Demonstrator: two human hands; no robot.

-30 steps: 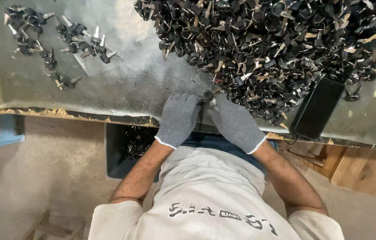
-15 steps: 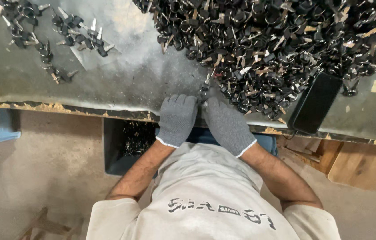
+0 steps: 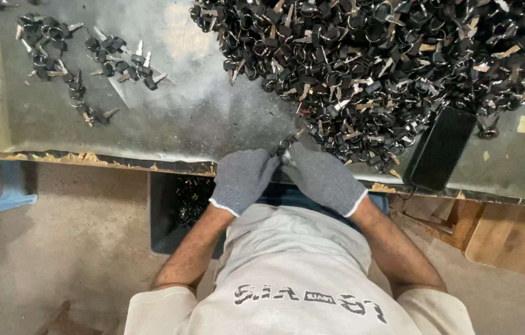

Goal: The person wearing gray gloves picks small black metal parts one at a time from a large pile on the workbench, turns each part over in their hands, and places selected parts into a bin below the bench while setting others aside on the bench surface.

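Hands work together at the near counter (image 3: 151,133) edge: my left hand (image 3: 242,180) and right hand (image 3: 324,180), both in grey knit gloves, close around one key (image 3: 287,144). I should grip firmly; it is small, metal, with a black head. Far right, a tangled pile (image 3: 386,56) glints.

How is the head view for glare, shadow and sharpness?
Head view: a pale glare patch on the grey table washes out its surface; the key pile stays dark yet sharp; gloved left hand and right hand are in focus; the bin below sits in shadow.
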